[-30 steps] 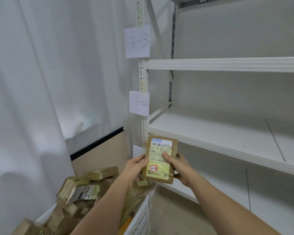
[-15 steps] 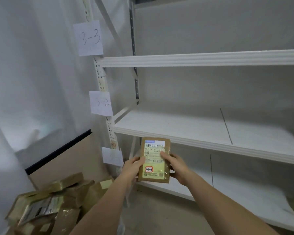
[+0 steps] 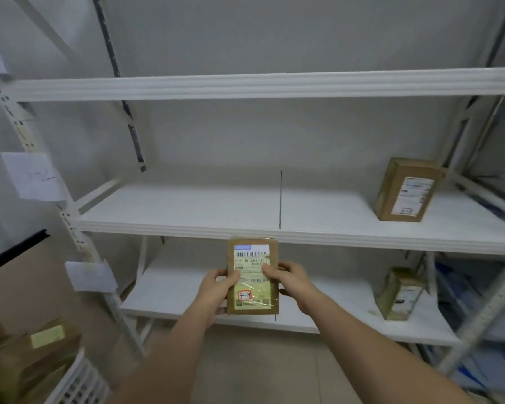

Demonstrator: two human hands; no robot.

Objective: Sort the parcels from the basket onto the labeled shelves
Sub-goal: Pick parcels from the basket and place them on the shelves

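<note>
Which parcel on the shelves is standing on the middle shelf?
The brown box at the far right of the middle shelf; the other shelved parcel stands one shelf lower.

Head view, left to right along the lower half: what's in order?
Parcels in the white basket → blank paper tag on the upright → left hand → held parcel → right hand → parcel on the bottom shelf.

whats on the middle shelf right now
One brown box stands at the far right of the middle shelf, label facing out. No other parcel shows on it. Anything behind that box is hidden.
</note>
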